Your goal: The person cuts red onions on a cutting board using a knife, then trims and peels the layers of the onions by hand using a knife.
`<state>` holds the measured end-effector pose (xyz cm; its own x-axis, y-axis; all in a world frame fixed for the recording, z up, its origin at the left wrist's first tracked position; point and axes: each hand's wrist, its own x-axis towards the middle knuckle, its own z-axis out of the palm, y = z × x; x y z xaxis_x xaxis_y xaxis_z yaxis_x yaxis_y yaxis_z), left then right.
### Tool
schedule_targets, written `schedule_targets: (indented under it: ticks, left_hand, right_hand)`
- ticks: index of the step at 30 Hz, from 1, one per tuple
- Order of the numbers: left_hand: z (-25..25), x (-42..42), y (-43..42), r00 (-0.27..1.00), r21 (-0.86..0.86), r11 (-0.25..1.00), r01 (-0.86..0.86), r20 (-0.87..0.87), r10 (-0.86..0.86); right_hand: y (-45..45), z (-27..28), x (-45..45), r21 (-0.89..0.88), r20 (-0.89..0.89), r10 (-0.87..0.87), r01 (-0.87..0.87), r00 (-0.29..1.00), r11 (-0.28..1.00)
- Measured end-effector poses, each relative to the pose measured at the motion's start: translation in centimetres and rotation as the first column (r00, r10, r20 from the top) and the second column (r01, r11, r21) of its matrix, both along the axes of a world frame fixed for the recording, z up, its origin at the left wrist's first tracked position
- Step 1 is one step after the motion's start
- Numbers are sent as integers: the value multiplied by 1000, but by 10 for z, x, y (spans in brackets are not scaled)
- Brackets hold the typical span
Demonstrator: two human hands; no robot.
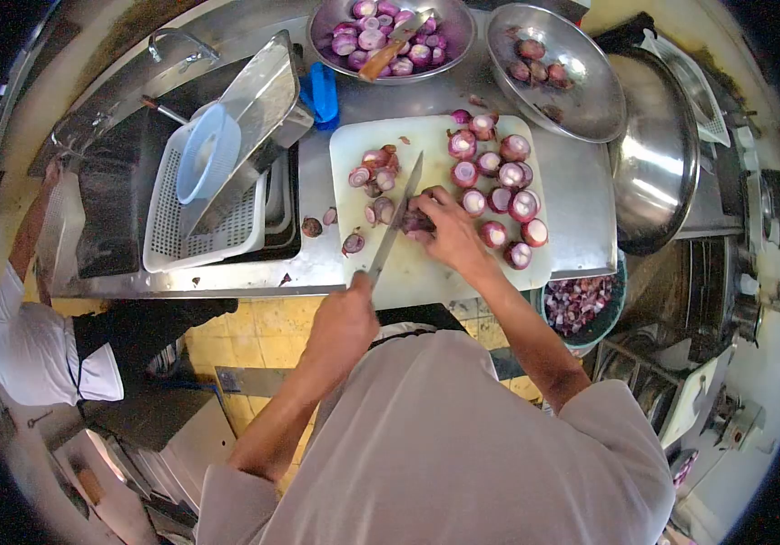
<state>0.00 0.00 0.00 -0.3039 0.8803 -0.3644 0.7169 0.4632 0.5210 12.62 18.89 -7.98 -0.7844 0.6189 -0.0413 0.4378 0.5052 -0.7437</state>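
Squeezing a long, shiny metal knife (400, 218) in its closed grip, the left hand (343, 320) likely steadies it. A purple onion (415, 222) on the white plastic board (422, 280) is gripped by the right hand (450, 229), probably so it can't roll. Purple-and-white onions (524, 207) sit apart, farther right.

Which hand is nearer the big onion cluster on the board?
Right. The right hand is beside the cluster, on an onion; the left hand is farther off, nearer the body, holding the knife.
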Motion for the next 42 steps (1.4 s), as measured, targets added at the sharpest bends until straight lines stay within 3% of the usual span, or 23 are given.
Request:
schedule_targets:
  ticks: [2, 5, 9, 11, 15, 18, 20, 23, 27, 30, 35, 39, 41, 42]
  left_hand:
    - [-19, 6, 20, 998, -68, 996, -56, -4, 56]
    - [-75, 1, 45, 996, 157, 985, -79, 54, 71]
    - [-84, -14, 48, 997, 200, 978, -54, -38, 62]
    - [-89, -17, 36, 996, 220, 974, -60, -47, 71]
    - [-70, -18, 24, 996, 121, 989, -88, -14, 90]
    - [-69, -24, 16, 993, 106, 987, -120, 34, 117]
    - [-75, -26, 9, 992, 235, 964, -127, 40, 121]
    - [-80, -25, 8, 992, 196, 973, -125, 34, 121]
    - [-65, -22, 11, 986, 153, 975, -163, 49, 158]
    - [-52, -21, 13, 992, 226, 966, -124, 52, 115]
    - [2, -15, 9, 991, 87, 988, -129, 48, 125]
    - [30, -12, -4, 998, 83, 995, -52, 44, 49]
    - [36, -9, -10, 996, -39, 999, -20, 81, 23]
    - [39, -7, -10, 997, -42, 999, -17, 80, 20]
  right_hand:
    - [-2, -3, 2, 23, -16, -4, 4, 1000, 1000]
    - [0, -8, 5, -12, -128, -19, 18, 992, 1000]
    - [1, -16, 17, 34, -175, -37, 44, 984, 998]
    - [-2, -9, 20, 88, 43, -89, 85, 995, 992]
    - [-3, -6, 13, 119, 136, -163, 147, 977, 982]
    - [3, -6, 7, 82, 33, -140, 137, 990, 987]
    - [3, -13, 7, -97, -223, -202, 185, 954, 978]
    - [3, -30, 10, 44, -206, -81, 92, 975, 995]
    - [-5, -25, 15, 70, -179, -72, 85, 981, 994]
    - [-6, -22, 15, -48, -199, -123, 116, 972, 992]
    - [-5, -18, 17, -76, -185, -124, 111, 975, 991]
    - [-5, -10, 14, -88, -133, -112, 101, 985, 991]
    - [-6, -4, 11, 66, -49, -81, 84, 996, 994]
    - [-7, -6, 10, 64, -49, -84, 88, 995, 994]
